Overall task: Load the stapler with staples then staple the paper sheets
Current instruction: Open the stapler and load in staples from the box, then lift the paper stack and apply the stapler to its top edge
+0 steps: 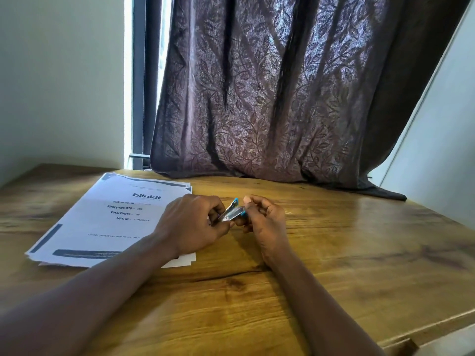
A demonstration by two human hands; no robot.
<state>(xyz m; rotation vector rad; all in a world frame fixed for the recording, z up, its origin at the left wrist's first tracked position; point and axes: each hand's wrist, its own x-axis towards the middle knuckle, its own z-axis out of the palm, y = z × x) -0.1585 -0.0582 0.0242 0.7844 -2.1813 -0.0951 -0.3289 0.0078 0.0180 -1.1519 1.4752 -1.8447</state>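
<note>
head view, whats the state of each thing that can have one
stapler: held between both hands, looks hinged open
left hand: grips the stapler
right hand: pinches the stapler
paper sheets: flat stack on table, edges uneven
curtain: drawn, hem on table

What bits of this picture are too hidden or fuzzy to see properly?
- Head view: the stapler is mostly covered by the left hand and right hand; staples inside cannot be told.
- Head view: small print on the paper sheets is blurred; the left forearm hides their near right corner.
- Head view: the curtain covers most of the window.
</note>
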